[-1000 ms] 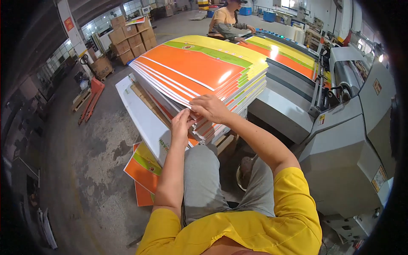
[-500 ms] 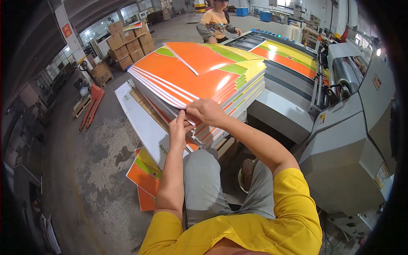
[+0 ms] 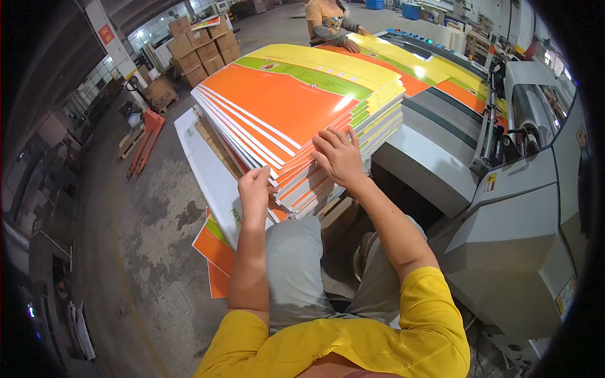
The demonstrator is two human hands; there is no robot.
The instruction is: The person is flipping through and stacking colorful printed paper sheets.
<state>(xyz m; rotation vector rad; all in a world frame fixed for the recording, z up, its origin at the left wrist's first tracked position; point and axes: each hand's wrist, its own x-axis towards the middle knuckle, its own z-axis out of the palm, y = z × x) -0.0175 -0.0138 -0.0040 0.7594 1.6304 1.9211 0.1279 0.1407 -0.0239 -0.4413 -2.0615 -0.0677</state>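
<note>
A tall stack of glossy orange, green and yellow printed sheets [image 3: 283, 101] stands in front of me, its upper sheets fanned out along the left and near edges. At the near corner, my left hand [image 3: 254, 194] is closed, thumb and fingers pinching the sheet edges. My right hand [image 3: 342, 157] lies open against the stack's right-hand near edge, fingers spread over the stepped sheet edges. Its fingertips touch the top sheets, and I see nothing held in it. How many sheets the left fingers grip is hidden.
A co-worker [image 3: 329, 25] behind the stack has both hands on printed sheets on the machine bed [image 3: 435, 120]. The grey machine housing [image 3: 504, 233] fills the right. A white board [image 3: 205, 170] and loose sheets [image 3: 214, 249] lie left of my knees. Boxes [image 3: 201, 50] and a red pallet jack [image 3: 148, 138] stand farther left.
My right hand has left the near corner, moved right along the edge and spread its fingers. The askew top sheet is no longer on the stack. The co-worker's hands now rest on the machine bed.
</note>
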